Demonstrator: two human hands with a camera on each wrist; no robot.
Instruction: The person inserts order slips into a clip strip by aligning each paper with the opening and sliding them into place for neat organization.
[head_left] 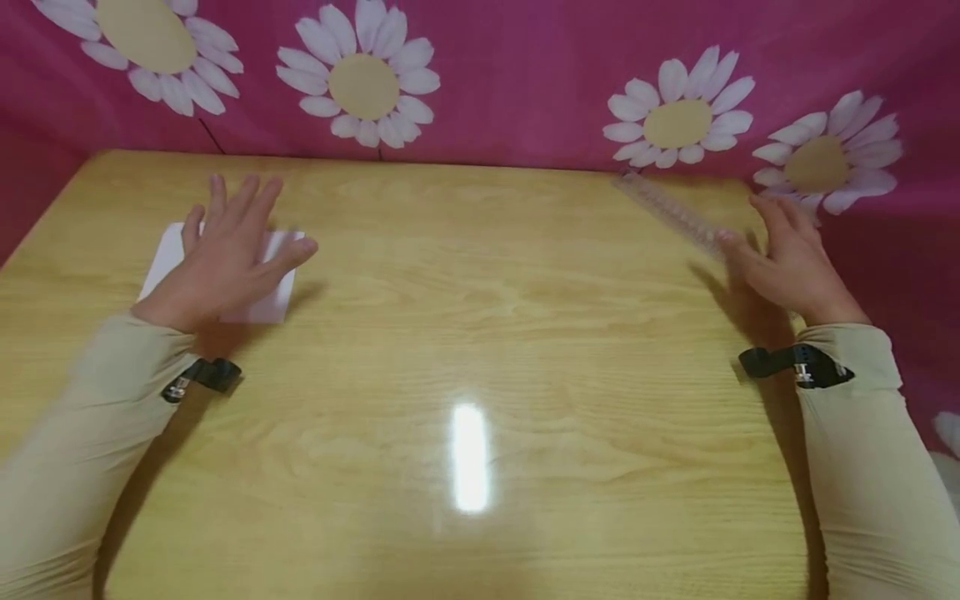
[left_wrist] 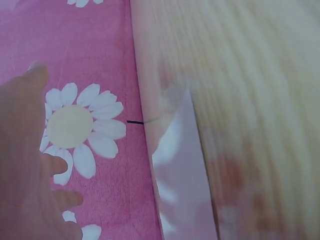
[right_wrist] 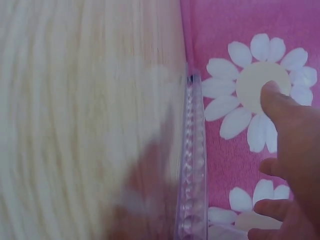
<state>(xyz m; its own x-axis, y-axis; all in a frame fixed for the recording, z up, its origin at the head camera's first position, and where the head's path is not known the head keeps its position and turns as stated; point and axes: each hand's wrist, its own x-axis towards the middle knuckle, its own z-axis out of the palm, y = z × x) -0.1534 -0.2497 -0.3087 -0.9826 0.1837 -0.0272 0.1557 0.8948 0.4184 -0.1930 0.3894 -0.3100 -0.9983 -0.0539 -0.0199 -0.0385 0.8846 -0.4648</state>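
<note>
Spread above a white sheet of paper on the left of the table is my left hand, its fingers straight and nothing in its grasp. The left wrist view shows the sheet apart from the hand. At the far right, a long, clear plastic strip with a row of rounded bumps lies slantwise near the back edge. My right hand is beside its near end, fingers extended. In the right wrist view the strip and the right hand are apart. What the strip is, I cannot tell.
The wood-grain table fills the middle, with a bright light reflection near its front. A pink cloth with large white daisies hangs behind the table and continues down its right side. Each wrist wears a black strap.
</note>
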